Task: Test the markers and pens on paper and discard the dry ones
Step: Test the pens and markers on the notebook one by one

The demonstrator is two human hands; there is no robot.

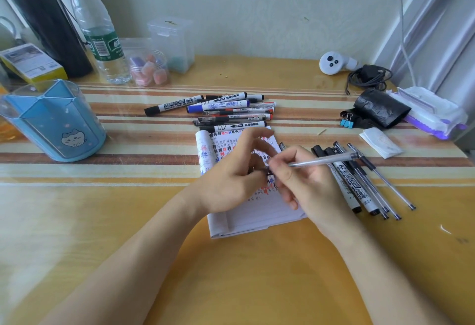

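At frame centre, over the notepad, the right hand is gripping the clear pen. The left hand is pinching its dark tip end, other fingers spread. The barrel looks light, rigid and smooth, so grip near the tip.

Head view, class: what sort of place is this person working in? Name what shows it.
Probably a home or dormitory desk against a wall: a blue pen holder, a water bottle and a scribbled notepad sit on its striped cover.

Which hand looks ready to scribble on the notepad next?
Right. The right hand grips the clear pen by its barrel above the notepad; the left hand only pinches at its tip end.
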